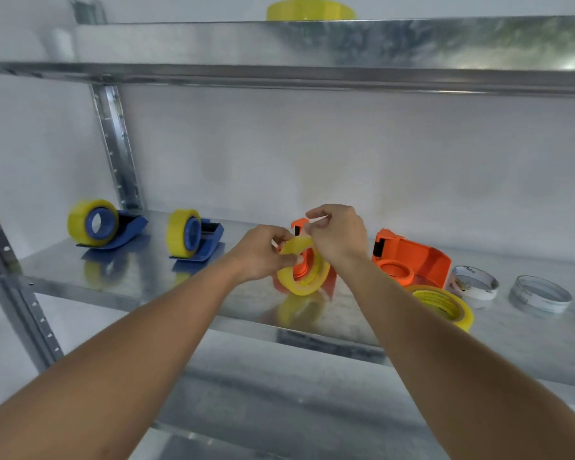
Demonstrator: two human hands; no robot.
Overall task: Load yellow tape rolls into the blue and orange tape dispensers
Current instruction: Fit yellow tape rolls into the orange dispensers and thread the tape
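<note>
Head view has us working at the metal shelf [130, 277], both arms stretched forward. Our left hand [263, 254] curls round the yellow tape roll [302, 273], which sits on the hub of an orange tape dispenser [304, 260]; that grip likely steadies the roll so it cannot spin. Our right hand [337, 234], just above and beside the left, pinches the loose tape end [301, 244] between thumb and fingertips, lifted toward the dispenser's cutter end [298, 224], probably to thread it there. Well to the left of the left hand stand two blue dispensers [113, 227] [200, 237], each already carrying a yellow roll. Just right of the right forearm stands a second orange dispenser [412, 257], its hub bare, with a spare yellow roll [445, 305] lying flat before it, presumably for loading next. Farther right lie two spent cardboard cores [475, 283] [538, 293].
</note>
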